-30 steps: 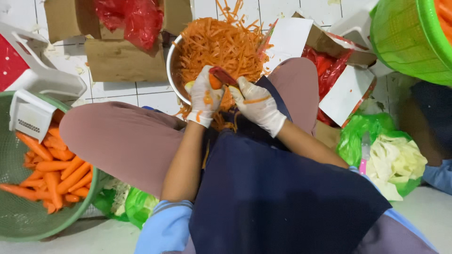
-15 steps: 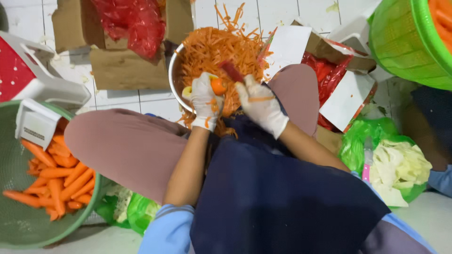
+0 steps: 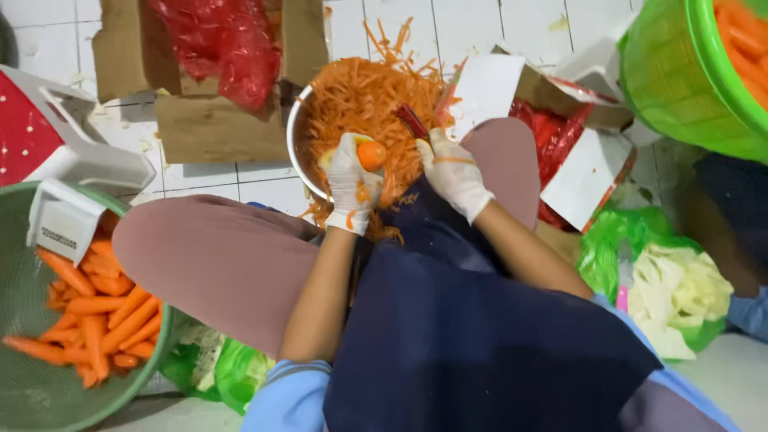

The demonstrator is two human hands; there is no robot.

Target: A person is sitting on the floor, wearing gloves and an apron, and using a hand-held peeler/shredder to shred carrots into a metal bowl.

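I sit cross-legged on a tiled floor with a dark apron over my lap. My left hand point(image 3: 352, 180), in a white glove, grips a carrot point(image 3: 371, 154) end-on over a metal bowl point(image 3: 298, 152). My right hand point(image 3: 453, 172), also gloved, holds a red-handled peeler point(image 3: 413, 122) just right of the carrot. The bowl is heaped with orange carrot shreds point(image 3: 360, 96); some hang over its rim onto my apron.
A green basket point(image 3: 32, 392) of whole carrots with a white slicer point(image 3: 62, 220) stands at my left knee. Torn cardboard point(image 3: 208, 120) and red plastic point(image 3: 224, 48) lie beyond. Right: a green bag of cabbage point(image 3: 680, 292), a large green tub point(image 3: 680, 72), white-and-red boxes point(image 3: 576, 168).
Both hands have stayed over the bowl; the peeler has shifted slightly up and away along the carrot. The camera view has drifted a little.
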